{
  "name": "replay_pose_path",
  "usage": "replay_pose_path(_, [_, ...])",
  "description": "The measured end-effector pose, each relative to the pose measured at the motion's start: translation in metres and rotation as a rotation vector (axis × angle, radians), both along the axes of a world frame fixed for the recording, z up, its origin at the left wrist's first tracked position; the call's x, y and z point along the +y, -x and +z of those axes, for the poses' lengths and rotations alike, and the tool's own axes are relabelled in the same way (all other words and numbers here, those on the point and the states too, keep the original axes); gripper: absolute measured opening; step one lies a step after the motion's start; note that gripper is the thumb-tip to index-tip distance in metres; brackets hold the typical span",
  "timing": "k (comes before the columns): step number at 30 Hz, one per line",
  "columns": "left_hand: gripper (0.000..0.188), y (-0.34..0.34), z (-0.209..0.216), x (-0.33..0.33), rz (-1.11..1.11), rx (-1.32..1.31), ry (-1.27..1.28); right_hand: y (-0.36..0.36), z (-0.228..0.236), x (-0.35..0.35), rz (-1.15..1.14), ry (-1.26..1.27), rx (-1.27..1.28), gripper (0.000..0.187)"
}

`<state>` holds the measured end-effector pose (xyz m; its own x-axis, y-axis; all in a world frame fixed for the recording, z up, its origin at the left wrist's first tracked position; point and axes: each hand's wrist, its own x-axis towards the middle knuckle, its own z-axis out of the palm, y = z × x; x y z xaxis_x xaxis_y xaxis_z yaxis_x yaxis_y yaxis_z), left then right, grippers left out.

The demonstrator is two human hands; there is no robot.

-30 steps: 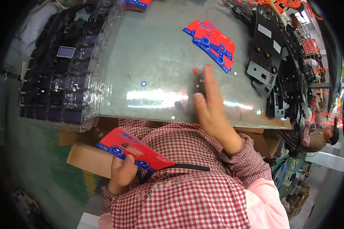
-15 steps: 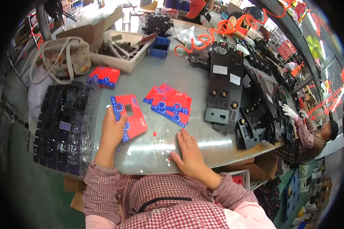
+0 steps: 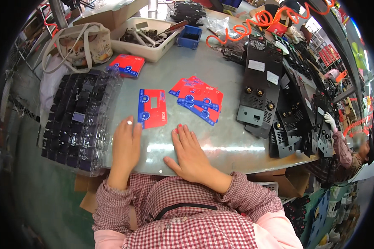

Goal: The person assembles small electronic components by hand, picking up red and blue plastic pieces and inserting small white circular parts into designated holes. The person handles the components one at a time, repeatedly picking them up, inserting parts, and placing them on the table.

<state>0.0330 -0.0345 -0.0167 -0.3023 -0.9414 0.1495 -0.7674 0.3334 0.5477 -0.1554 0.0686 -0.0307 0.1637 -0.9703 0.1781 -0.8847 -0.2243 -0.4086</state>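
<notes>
Left hand: the left hand lies palm down on the grey metal table, fingers loose and spread, gripping nothing; its fingertips sit just short of the near edge of a single card.
Right hand: the right hand rests flat on the table as well, fingers released and fanned, thumb out to the left, holding nothing.
Single card: a red and blue panel label with a small rectangular window lies flat just beyond the left fingertips and up-left of the right fingertips; whether the left fingertips actually touch it is hard to tell.
Card stack: a fanned stack of the same labels lies past the right fingertips, apart from them.
Trays: clear plastic trays of small black parts sit directly left of the left fingers.
Housings: black metal housings lie well to the right of the right fingers.
Far side: another label pile, a white bin of tools, a blue box and a cloth bag stand far beyond both hands.
</notes>
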Motion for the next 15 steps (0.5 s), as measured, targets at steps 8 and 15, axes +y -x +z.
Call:
replay_pose_path(8, [0.059, -0.028, -0.009, 0.046, -0.3, 0.396, -0.078, -0.049, -0.01, -0.014, 0.185, 0.044, -0.256, 0.07])
replay_pose_path(15, [0.053, -0.052, 0.0, 0.072, -0.134, 0.606, -0.063, -0.009, -0.005, -0.012, -0.045, 0.044, 0.027, 0.067])
